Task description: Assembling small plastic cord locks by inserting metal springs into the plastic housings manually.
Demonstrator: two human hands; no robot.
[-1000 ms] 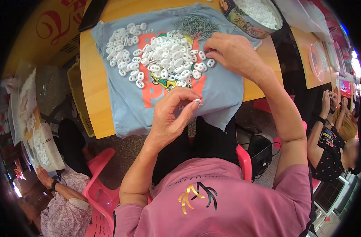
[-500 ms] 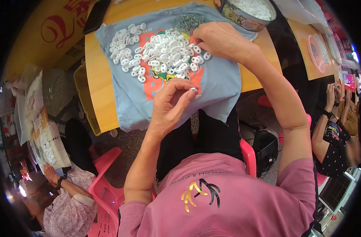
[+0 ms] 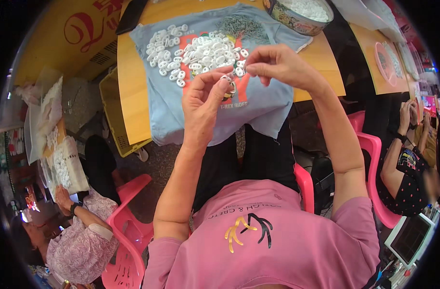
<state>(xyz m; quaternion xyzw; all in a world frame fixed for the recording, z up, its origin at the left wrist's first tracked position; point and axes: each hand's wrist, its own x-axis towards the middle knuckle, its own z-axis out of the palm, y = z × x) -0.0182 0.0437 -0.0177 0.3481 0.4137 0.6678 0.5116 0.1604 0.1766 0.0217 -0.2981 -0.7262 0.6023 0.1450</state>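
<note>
From the head view, the only one I have, I see my left hand (image 3: 206, 103) raised above the pale blue printed T-shirt (image 3: 215, 103) spread over the yellow-orange wooden table (image 3: 133, 86), its thumb and fingertips pinched together on a small white oval plastic piece with a metal ring (image 3: 229, 86). My right hand (image 3: 277, 65) sits just beside it, fingers curled and its thumb and forefinger pressed together close to that same piece; whether they grip a second part is too small for me to tell. Beyond the hands lies the heap of white oval plastic pieces (image 3: 200, 55) on the shirt, with a grey pile of small metal parts (image 3: 244, 26) behind it and a round tin bowl of white pieces (image 3: 299, 14) at the far edge. The risk I judge here is a slip: the piece is tiny and held only at the fingertips over the near table edge, so a loose pinch could drop it past the shirt to the floor. A forearm swinging low could also scatter the heap.
</note>
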